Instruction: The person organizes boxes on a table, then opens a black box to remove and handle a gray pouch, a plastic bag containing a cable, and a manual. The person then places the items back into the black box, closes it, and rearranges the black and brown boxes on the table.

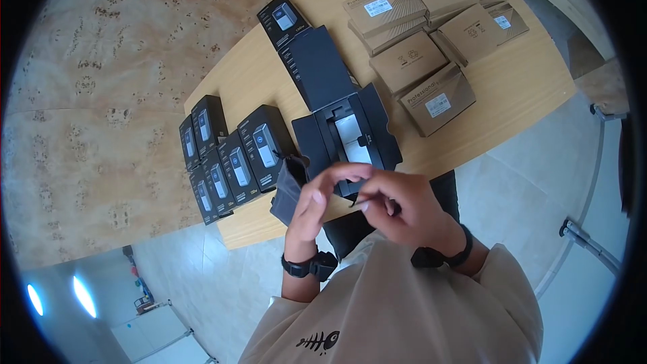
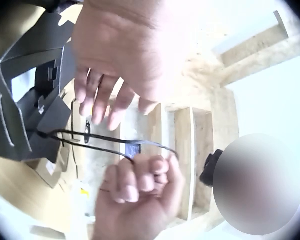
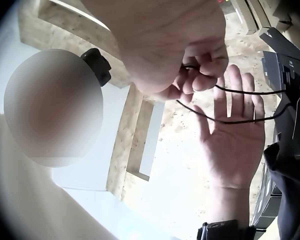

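Note:
My right hand [image 1: 408, 209] has its fingers curled around a thin black cord [image 3: 250, 93]. Two strands of the cord run out from this hand in a long loop, as both wrist views show. Facing it, my left hand [image 3: 235, 142] has its fingers extended, and the strands cross in front of its palm in the right wrist view. A dark grey fabric pouch [image 1: 288, 192] is beside the left hand, near the table edge. Beyond both hands lies an opened black box [image 1: 385, 128], its flaps spread and a white item [image 1: 349, 136] inside.
Closed black boxes with a printed device picture [image 1: 263, 141] stand in a group at the left. More black boxes [image 1: 283, 20] lie behind the opened one. Brown cardboard boxes [image 1: 438, 101] are stacked at the right of the wooden table [image 1: 512, 104].

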Demonstrator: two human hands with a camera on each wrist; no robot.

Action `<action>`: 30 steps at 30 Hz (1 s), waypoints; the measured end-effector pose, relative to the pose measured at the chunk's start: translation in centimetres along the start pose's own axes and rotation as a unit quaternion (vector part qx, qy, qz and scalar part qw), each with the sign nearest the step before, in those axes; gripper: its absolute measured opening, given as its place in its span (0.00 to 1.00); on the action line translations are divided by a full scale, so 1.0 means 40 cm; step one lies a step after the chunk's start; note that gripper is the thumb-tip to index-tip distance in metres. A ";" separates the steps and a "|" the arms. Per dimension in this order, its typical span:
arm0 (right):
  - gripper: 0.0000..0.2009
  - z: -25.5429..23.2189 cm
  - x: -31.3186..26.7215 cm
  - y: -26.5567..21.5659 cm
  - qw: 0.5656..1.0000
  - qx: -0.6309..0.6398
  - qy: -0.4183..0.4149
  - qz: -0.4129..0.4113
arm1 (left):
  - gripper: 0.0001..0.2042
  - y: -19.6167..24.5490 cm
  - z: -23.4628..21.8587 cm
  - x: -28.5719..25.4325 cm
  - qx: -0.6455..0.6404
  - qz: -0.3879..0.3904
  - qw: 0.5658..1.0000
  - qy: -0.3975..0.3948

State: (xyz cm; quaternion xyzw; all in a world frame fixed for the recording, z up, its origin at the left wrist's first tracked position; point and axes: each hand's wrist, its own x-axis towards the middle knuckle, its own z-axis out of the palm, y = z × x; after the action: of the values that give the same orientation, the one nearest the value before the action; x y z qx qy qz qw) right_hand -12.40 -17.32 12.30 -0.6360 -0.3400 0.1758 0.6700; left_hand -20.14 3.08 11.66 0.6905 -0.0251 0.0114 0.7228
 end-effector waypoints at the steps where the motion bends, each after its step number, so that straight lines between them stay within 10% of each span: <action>1: 0.05 0.007 0.004 0.014 1.000 0.001 -0.002 -0.001 | 0.24 0.000 0.005 -0.016 -0.040 -0.007 0.999 -0.003; 10: 0.13 -0.005 0.012 0.027 0.978 0.154 0.037 0.132 | 0.11 -0.045 0.001 -0.065 0.008 -0.108 0.992 0.061; 30: 0.08 -0.057 0.017 0.047 0.987 0.067 0.117 0.083 | 0.08 -0.046 -0.018 -0.085 0.010 -0.131 0.988 0.079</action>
State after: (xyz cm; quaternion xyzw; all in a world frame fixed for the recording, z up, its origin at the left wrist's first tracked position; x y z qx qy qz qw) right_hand -9.99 -18.31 10.73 -0.6320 -0.1929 0.1775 0.7292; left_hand -23.44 3.78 9.60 0.6917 0.1231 -0.0286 0.7111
